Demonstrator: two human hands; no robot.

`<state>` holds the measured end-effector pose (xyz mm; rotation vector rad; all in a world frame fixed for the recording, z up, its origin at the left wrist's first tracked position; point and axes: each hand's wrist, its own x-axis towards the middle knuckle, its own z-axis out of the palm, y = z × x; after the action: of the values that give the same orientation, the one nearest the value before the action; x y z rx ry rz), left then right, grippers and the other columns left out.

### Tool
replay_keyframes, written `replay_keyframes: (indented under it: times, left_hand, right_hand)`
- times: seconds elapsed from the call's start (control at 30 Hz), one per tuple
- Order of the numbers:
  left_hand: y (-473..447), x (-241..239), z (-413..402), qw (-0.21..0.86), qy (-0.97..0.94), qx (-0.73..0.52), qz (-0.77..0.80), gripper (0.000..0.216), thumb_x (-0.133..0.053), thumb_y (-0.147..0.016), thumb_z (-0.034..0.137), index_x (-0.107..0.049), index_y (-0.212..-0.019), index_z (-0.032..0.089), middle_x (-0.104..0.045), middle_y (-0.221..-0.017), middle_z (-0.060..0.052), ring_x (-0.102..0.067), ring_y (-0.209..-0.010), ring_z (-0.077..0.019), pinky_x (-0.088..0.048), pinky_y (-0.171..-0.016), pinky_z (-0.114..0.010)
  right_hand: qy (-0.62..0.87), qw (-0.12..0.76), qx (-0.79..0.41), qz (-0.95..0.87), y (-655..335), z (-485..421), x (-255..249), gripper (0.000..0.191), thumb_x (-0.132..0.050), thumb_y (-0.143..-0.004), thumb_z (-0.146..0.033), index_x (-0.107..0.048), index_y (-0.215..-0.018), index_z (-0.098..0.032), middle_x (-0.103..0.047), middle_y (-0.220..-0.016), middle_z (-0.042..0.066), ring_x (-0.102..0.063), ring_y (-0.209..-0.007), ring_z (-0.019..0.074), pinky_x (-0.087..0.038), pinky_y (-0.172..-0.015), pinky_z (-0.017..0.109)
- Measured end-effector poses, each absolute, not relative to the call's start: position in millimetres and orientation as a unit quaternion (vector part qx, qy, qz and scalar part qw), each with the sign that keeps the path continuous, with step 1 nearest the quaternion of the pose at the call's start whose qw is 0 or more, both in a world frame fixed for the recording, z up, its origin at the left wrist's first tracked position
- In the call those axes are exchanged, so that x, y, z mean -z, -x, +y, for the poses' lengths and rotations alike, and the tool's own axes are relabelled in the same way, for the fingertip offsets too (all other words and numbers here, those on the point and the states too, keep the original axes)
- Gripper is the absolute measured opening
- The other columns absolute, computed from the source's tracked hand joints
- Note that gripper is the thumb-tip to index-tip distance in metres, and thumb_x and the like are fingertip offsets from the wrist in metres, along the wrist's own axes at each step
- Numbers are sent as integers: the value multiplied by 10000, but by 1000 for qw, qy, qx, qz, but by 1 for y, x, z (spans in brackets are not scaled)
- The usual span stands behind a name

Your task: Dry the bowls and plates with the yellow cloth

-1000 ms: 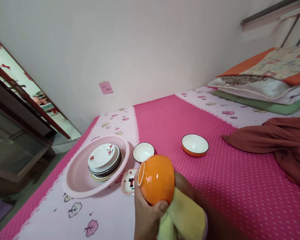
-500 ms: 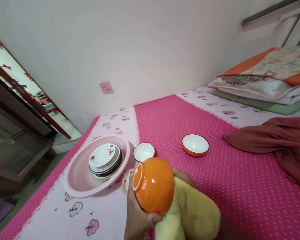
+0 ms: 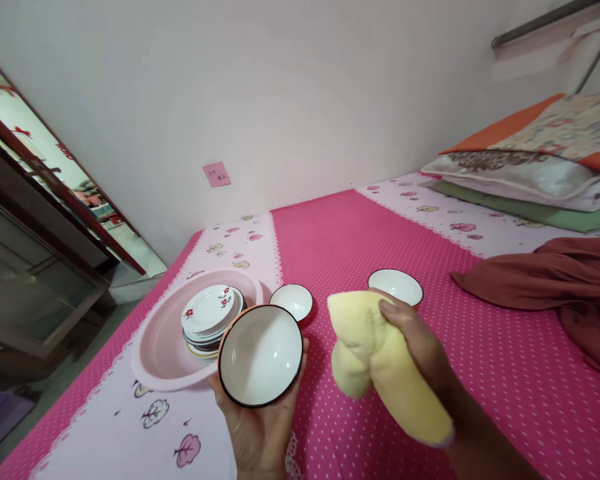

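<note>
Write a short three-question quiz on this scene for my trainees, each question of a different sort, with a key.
1. True or false: the right hand grips a yellow cloth.
2. Which way does the opening of the bowl in the left hand face? A. toward the camera B. down at the bed C. toward the wall
3. Fill in: the stack of plates sits inside a pink ______.

Key: 1 true. 2 A. 3 basin.
</note>
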<state>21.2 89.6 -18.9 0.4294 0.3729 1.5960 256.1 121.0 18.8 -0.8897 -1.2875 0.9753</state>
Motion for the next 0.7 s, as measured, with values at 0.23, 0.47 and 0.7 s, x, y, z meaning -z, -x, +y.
replay_keyframes:
  times: [0.23, 0.47, 0.7]
  left_hand:
    - [-23, 22, 93, 703, -157, -675, 159, 645, -763, -860, 602, -629, -1463, 419, -640, -1519, -78, -424, -1502, -463, -299, -1203, -724]
    - [-27, 33, 96, 771, -207, -596, 88, 612, -574, -923, 728, -657, -1438, 408, -662, -1492, -92, -494, -1460, -445, -219, -1222, -723]
    - [-32, 47, 98, 808, -209, -550, 34, 569, -338, -1026, 695, -665, -1417, 443, -609, -1550, -40, -475, -1495, -354, -172, -1253, -672]
  right_hand:
    - [472, 473, -242, -703, -232, 141, 18, 236, -499, -1039, -396, -633, -977, -212, -679, -903, 55, -641, -849, 235, -514, -767, 358]
    - [429, 459, -317, -711, -221, 140, 21, 427, -362, -1111, -446, -680, -1255, -200, -741, -1171, 138, -691, -1094, 289, -539, -961, 448]
    - [439, 461, -276, -720, -225, 131, -4, 366, -458, -1088, -379, -645, -1356, -214, -764, -1115, 102, -712, -995, 258, -537, -847, 365]
